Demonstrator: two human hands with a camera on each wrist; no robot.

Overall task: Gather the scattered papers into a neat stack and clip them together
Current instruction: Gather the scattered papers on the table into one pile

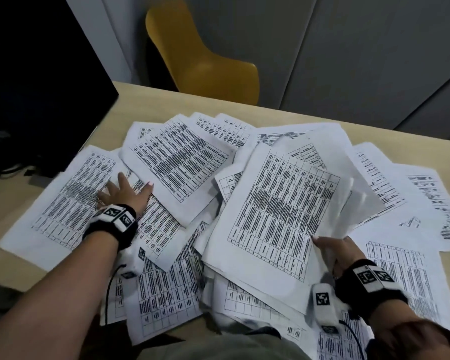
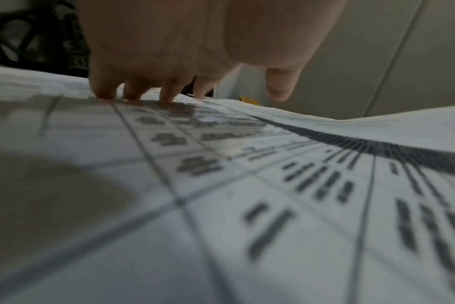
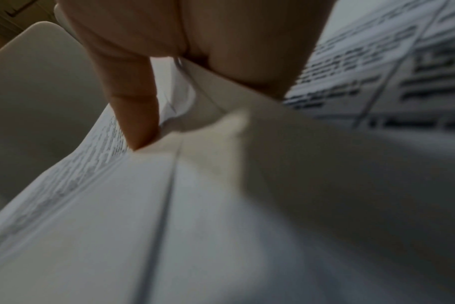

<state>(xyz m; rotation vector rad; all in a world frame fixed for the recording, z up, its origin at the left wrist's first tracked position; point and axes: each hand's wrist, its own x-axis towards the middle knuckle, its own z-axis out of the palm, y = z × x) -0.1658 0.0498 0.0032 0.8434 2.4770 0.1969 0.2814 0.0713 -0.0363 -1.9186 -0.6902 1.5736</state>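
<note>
Several printed papers (image 1: 177, 157) with black tables lie scattered and overlapping across the wooden desk (image 1: 387, 131). My left hand (image 1: 126, 192) lies flat with spread fingers on a sheet at the left; in the left wrist view its fingertips (image 2: 166, 94) press down on the paper (image 2: 247, 205). My right hand (image 1: 335, 252) grips the near right edge of a lifted bunch of sheets (image 1: 278, 211), thumb on top. In the right wrist view the paper edge (image 3: 221, 115) is pinched between thumb and fingers. No clip is in view.
A black monitor (image 1: 37, 74) stands at the desk's far left with cables beside it. A yellow chair (image 1: 208, 63) sits behind the desk against a grey wall. Papers hang over the near edge by my lap.
</note>
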